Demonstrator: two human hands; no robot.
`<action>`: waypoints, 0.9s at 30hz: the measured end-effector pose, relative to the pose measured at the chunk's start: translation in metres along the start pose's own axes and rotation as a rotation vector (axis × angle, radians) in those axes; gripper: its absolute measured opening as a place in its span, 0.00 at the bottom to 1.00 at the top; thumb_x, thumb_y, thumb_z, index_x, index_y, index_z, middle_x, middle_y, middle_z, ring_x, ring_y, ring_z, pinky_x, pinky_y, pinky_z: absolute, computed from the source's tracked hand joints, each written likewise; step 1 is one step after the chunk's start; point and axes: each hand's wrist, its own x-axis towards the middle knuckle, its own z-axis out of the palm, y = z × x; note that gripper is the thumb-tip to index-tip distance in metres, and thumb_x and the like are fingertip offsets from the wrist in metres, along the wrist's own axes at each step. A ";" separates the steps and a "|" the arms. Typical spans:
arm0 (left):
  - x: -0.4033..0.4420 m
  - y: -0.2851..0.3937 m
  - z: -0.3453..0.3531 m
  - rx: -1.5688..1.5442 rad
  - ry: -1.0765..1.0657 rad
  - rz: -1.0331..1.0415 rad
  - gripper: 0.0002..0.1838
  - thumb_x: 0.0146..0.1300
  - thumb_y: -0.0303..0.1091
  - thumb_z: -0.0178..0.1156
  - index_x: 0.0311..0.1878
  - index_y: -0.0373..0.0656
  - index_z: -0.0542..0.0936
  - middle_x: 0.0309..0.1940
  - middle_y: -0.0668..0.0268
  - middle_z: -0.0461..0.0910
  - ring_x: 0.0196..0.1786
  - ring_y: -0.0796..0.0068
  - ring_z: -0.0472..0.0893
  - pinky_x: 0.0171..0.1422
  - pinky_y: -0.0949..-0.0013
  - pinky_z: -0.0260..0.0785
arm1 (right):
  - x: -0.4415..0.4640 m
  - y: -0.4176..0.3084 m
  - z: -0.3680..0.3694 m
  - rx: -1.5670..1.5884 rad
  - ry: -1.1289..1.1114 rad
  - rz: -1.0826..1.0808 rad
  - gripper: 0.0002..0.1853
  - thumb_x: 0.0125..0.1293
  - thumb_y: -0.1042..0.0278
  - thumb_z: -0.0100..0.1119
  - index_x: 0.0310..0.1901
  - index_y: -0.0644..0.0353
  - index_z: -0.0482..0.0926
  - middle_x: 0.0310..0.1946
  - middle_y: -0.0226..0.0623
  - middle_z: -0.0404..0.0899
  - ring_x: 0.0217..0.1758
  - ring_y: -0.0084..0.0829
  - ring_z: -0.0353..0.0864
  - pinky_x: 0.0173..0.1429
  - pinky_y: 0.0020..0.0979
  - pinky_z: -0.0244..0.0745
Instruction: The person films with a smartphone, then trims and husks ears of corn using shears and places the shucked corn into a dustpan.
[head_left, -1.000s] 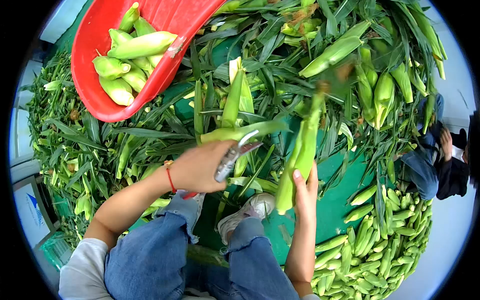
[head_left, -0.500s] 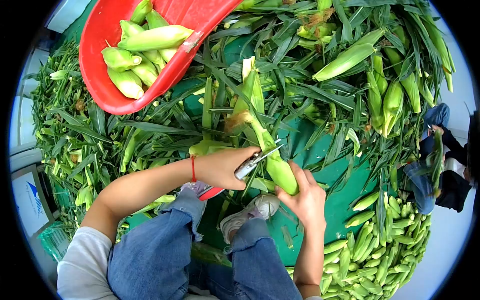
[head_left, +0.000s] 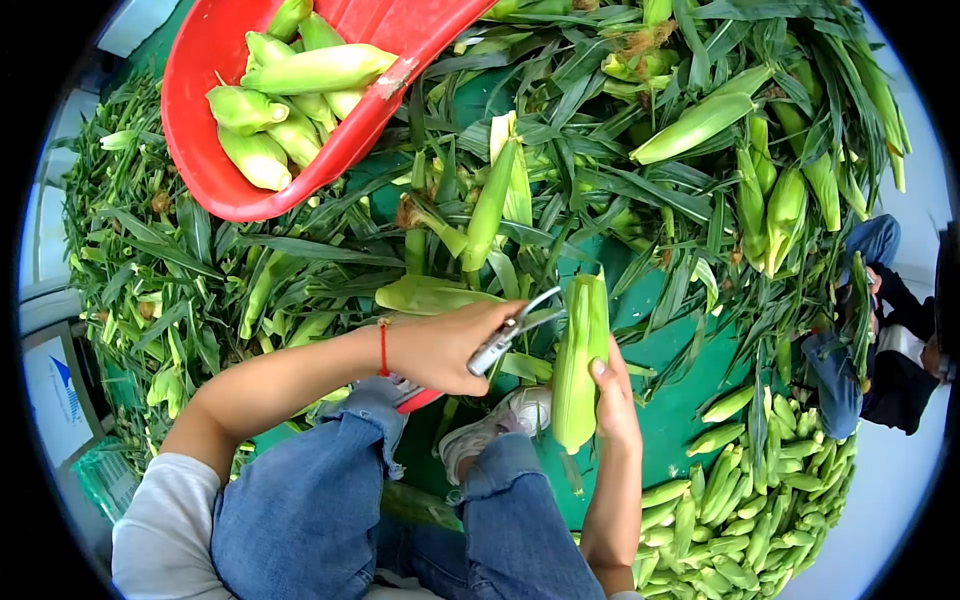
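My left hand [head_left: 455,345], with a red string at the wrist, is closed around the handles of pruning shears [head_left: 500,342]. The shears' blades are parted and point toward an ear of corn [head_left: 577,365] in its green husk. My right hand [head_left: 617,395] grips this ear from the right side, thumb on the husk. The ear stands nearly upright in view, its upper end cut off flat, just right of the blades. A cut husk tip with brown silk [head_left: 432,222] lies on the leaf pile beyond.
A red scoop-like container [head_left: 235,205] holding several husked ears is at upper left. Leaves and stalks [head_left: 330,255] cover much of the green floor [head_left: 660,375]. Trimmed ears [head_left: 745,510] are heaped at lower right. Another person [head_left: 890,340] is at the right edge.
The silky tip has come off the ear and dropped onto the leaves. My right hand has turned the ear more upright and lower. The shears have come away from it, blades apart.
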 end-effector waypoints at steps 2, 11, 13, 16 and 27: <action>0.005 0.004 0.001 0.033 0.030 0.047 0.48 0.45 0.34 0.61 0.69 0.33 0.48 0.49 0.48 0.66 0.54 0.52 0.68 0.61 0.60 0.59 | 0.000 0.003 0.002 0.031 -0.001 -0.006 0.26 0.64 0.56 0.52 0.59 0.63 0.66 0.52 0.35 0.71 0.55 0.26 0.68 0.58 0.27 0.63; 0.003 0.016 -0.017 0.455 0.130 -0.061 0.49 0.40 0.32 0.65 0.67 0.33 0.53 0.50 0.48 0.66 0.54 0.49 0.67 0.60 0.53 0.57 | 0.002 -0.029 0.024 -0.767 0.161 -0.174 0.25 0.60 0.51 0.61 0.53 0.57 0.69 0.37 0.49 0.80 0.39 0.45 0.82 0.42 0.38 0.74; 0.007 0.016 -0.015 0.528 0.173 -0.017 0.44 0.42 0.32 0.64 0.66 0.37 0.58 0.44 0.53 0.71 0.48 0.53 0.74 0.51 0.53 0.66 | 0.002 -0.030 0.028 -0.886 0.153 -0.233 0.25 0.60 0.49 0.61 0.52 0.57 0.70 0.36 0.51 0.80 0.39 0.51 0.81 0.40 0.41 0.74; 0.012 0.010 -0.017 0.698 0.141 -0.118 0.37 0.48 0.32 0.61 0.64 0.43 0.62 0.39 0.56 0.76 0.38 0.53 0.79 0.39 0.55 0.73 | 0.005 -0.037 0.026 -0.874 0.112 -0.083 0.23 0.61 0.52 0.60 0.52 0.58 0.71 0.33 0.48 0.80 0.37 0.45 0.82 0.40 0.38 0.74; 0.018 0.017 -0.010 -0.575 0.482 -0.151 0.32 0.57 0.29 0.66 0.63 0.43 0.64 0.41 0.70 0.73 0.42 0.85 0.73 0.50 0.76 0.68 | 0.000 -0.019 0.026 -0.518 0.010 -0.290 0.27 0.59 0.58 0.59 0.57 0.63 0.67 0.44 0.45 0.77 0.48 0.36 0.78 0.53 0.35 0.71</action>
